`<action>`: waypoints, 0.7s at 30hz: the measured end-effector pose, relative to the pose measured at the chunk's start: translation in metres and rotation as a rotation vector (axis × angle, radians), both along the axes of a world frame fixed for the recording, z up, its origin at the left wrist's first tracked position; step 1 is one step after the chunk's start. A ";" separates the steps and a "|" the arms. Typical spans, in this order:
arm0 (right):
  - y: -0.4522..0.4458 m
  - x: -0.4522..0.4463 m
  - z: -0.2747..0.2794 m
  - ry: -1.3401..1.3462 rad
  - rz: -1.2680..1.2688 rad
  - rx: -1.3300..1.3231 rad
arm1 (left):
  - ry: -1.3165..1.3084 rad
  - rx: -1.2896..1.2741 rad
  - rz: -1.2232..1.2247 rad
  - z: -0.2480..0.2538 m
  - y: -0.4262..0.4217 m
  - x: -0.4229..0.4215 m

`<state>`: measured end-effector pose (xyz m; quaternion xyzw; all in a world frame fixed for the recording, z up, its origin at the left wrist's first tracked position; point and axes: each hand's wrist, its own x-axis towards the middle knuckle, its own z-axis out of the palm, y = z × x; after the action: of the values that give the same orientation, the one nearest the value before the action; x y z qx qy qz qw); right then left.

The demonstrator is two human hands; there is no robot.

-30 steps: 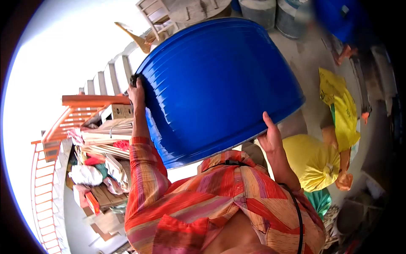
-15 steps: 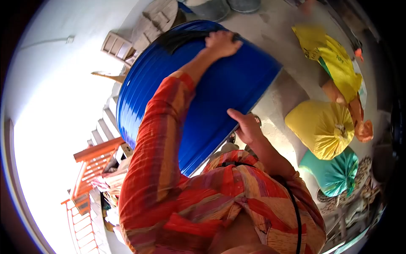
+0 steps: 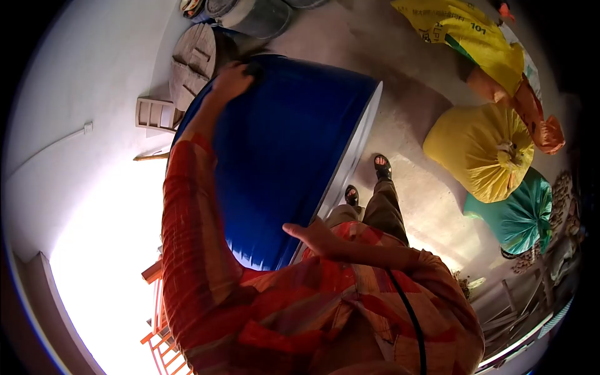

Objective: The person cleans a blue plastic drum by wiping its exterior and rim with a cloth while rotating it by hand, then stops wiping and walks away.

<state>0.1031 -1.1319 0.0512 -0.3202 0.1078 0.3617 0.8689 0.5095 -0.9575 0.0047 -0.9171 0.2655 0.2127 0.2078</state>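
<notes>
So your big blue plastic drum (image 3: 287,137) takes up the centre-left of the frame, lying tilted with its pale rim (image 3: 356,147) facing right, toward your sandaled feet (image 3: 369,180); your left hand (image 3: 232,81) is up at the top left of it, arm stretched along its left side, fingers closed on a small dark wad (image 3: 253,70) against the blue wall, though it's too dim to say what that wad is made of; your right hand (image 3: 315,237) is down at the near end of the rim, lower centre, thumb sticking out to the left and apart, the other fingers mostly hidden, so I can't tell if they're clamped on the edge

Around you: round wooden top (image 3: 190,65) and wooden chair (image 3: 155,114) just beyond the drum at upper left, dark tub (image 3: 256,17) above them; on the right, a printed yellow sack (image 3: 481,37) at the top, then a tied yellow sack (image 3: 478,150) with an orange bag (image 3: 537,125) beside it, and a tied green sack (image 3: 515,209) touching it below; orange railing (image 3: 164,340) down at lower left
</notes>
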 end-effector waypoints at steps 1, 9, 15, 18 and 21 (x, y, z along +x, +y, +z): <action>0.006 -0.001 -0.003 0.003 0.069 -0.015 | -0.014 0.246 -0.112 -0.007 0.020 0.025; 0.020 -0.004 -0.006 0.025 -0.038 0.071 | 0.325 -0.149 0.315 -0.111 -0.125 0.010; 0.049 -0.019 -0.032 -0.094 -0.102 0.060 | 0.419 -0.262 -0.179 -0.156 -0.284 -0.105; 0.033 -0.009 -0.019 -0.086 -0.102 0.039 | 0.501 -0.271 -0.036 -0.107 -0.285 -0.107; 0.013 0.007 -0.001 -0.042 -0.021 -0.062 | 0.463 -0.378 -0.151 -0.044 -0.244 -0.138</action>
<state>0.1101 -1.1192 0.0499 -0.3533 0.1040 0.3421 0.8645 0.3714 -1.2014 -0.0393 -0.8443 0.4082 0.3467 -0.0172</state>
